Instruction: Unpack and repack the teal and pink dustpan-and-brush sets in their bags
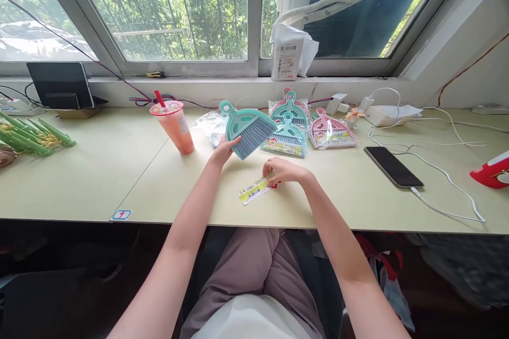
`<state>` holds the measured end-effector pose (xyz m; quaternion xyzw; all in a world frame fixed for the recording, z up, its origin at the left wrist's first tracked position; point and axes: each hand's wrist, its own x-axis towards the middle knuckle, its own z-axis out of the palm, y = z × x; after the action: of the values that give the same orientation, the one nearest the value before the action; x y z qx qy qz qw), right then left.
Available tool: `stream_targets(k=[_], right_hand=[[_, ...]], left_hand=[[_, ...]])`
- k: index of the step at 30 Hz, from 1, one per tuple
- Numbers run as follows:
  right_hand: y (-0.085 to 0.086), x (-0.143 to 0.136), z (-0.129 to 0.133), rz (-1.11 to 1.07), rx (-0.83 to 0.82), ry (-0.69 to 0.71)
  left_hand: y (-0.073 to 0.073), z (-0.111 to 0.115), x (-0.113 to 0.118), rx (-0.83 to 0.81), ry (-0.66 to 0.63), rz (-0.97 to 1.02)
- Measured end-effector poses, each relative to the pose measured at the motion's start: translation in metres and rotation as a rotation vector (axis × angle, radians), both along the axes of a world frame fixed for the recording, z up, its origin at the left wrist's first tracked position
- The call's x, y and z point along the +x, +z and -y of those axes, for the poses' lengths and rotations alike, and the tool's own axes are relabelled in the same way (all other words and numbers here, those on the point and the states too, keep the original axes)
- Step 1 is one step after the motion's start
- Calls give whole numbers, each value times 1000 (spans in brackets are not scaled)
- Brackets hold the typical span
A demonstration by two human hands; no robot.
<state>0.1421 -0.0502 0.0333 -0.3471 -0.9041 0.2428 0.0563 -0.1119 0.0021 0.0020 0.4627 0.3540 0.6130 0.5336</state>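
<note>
A teal dustpan with a grey-bristled brush (250, 132) is held up off the table, tilted, in my left hand (223, 151), whose fingers grip its lower left edge. Below it and to the right, my right hand (281, 170) has its fingers bent over the right end of a yellow-green printed paper label (254, 190) lying on the table. Behind my hands are wrapped dustpan sets: a teal one (285, 140), a pink one (333, 132), and another teal one with pink behind it (290, 108). Clear plastic wrapping (210, 126) lies behind the held dustpan.
A red drink cup with a straw (177, 130) stands left of my left hand. On the right lie a black phone (393, 167) and white cables (449, 169). A tablet (59, 85), green stems (34, 135) and a red object (492, 172) sit farther out.
</note>
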Motion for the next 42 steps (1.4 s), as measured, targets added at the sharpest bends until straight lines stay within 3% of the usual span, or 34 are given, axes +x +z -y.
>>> stream_targets(k=[4, 11, 15, 19, 22, 28, 35, 42], right_hand=[[-2, -1, 0, -21, 1, -51], [7, -1, 3, -213, -293, 1], [6, -1, -1, -327, -359, -10], [-2, -8, -8, -628, -416, -210], [-7, -11, -15, -808, -366, -412], [-11, -2, -27, -974, -399, -723], [-7, 6, -30, -1002, -493, -813], [-8, 1, -26, -968, -436, -746]], left_hand=[[-1, 0, -2, 15, -30, -18], [-3, -2, -3, -2, -73, 38], [-1, -3, -1, -13, -46, 53], [1, -1, 0, -46, -29, 31], [2, 2, 1, -52, -44, 10], [5, 8, 8, -34, -96, -20], [11, 15, 23, 3, -115, -3], [17, 24, 44, 49, -160, 79]])
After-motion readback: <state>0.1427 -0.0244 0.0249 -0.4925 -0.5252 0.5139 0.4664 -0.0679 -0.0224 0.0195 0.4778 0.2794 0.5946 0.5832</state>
